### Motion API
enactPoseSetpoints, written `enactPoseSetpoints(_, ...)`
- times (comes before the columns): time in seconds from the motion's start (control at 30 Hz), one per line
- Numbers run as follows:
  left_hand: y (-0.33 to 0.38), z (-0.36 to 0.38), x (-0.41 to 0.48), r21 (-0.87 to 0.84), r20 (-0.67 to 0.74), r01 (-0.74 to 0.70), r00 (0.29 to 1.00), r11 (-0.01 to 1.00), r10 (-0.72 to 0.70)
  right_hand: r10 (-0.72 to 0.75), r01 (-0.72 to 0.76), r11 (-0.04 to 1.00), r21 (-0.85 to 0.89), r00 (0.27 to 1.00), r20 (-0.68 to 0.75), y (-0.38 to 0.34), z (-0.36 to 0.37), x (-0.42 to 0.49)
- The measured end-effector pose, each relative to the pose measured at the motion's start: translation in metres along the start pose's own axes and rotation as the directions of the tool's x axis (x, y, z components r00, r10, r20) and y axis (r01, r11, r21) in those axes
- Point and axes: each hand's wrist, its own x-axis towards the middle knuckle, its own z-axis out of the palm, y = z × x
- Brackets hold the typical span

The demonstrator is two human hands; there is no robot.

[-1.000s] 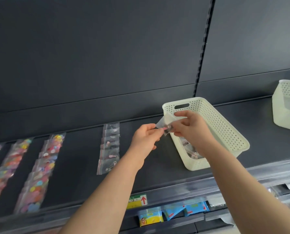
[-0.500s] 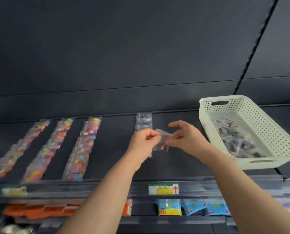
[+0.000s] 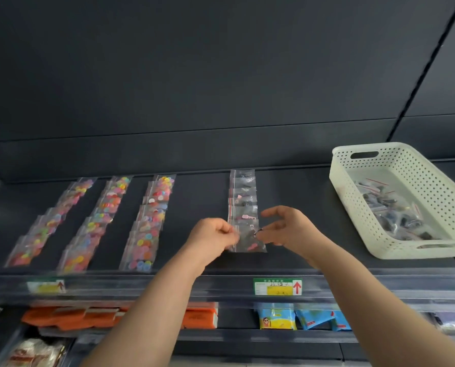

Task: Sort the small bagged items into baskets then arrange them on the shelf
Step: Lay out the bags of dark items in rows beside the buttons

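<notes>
A small clear bag [image 3: 248,241] lies at the front end of a column of similar bags [image 3: 243,197] on the dark shelf [image 3: 200,200]. My left hand [image 3: 211,238] pinches its left edge with curled fingers. My right hand [image 3: 290,226] is at its right edge, fingers spread apart, one fingertip touching the bag. A white perforated basket [image 3: 380,250] stands to the right, apart from both hands, and holds several more bags with dark contents [image 3: 396,210].
Three rows of bags with colourful discs [image 3: 102,221] lie to the left on the same shelf. A green and yellow price tag [image 3: 276,286] sits on the shelf's front rail. Orange packs [image 3: 88,316] and blue packs [image 3: 314,320] fill the shelf below.
Both hands carried the bag from the basket leftward and lowered it onto the front of the column. My right hand's fingers have spread open. The view shifted left.
</notes>
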Motion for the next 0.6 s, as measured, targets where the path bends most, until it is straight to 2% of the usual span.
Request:
enactPoseSetpoints(0.13,-0.019,0.001,0.005,0.145,-0.046,0.017,0.999,0.989,-0.010,0.017,-0.026,0.993,-0.113,0.997,-0.079,0.006,0.019,0.001)
enactPoseSetpoints(0.33,-0.023,0.009,0.010,0.249,-0.132,-0.011,0.990,0.968,0.045,-0.047,-0.005,0.981,-0.196,0.965,-0.260,0.007,0.032,0.000)
enactPoseSetpoints(0.6,-0.028,0.010,0.021,0.370,-0.150,-0.034,0.984,0.928,0.096,-0.065,-0.025,0.968,-0.251,0.936,-0.345,0.010,0.041,0.001)
